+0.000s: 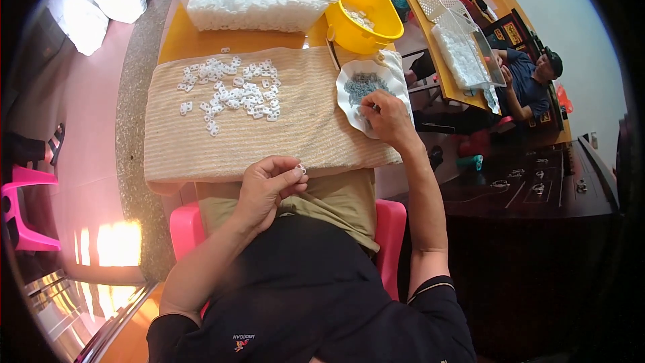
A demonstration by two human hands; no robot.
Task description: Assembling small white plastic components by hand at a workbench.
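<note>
The left hand (267, 185) pinched a small white plastic clip (302, 170) near the lap, while the right hand (386, 117), fingers curled, reached into the white dish of grey rings (351, 87) to its right.

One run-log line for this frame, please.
left hand: pinches small white plastic piece | right hand: reaching into white dish | loose white pieces on beige cloth

Even daylight is filling the scene; glare is blazing off the floor (114, 245) at the lower left; the fisheye is bending straight edges and darkening the rim into black corners; the dark cabinet (537, 228) at right is sitting in shadow; focus is holding sharp centrally.
</note>
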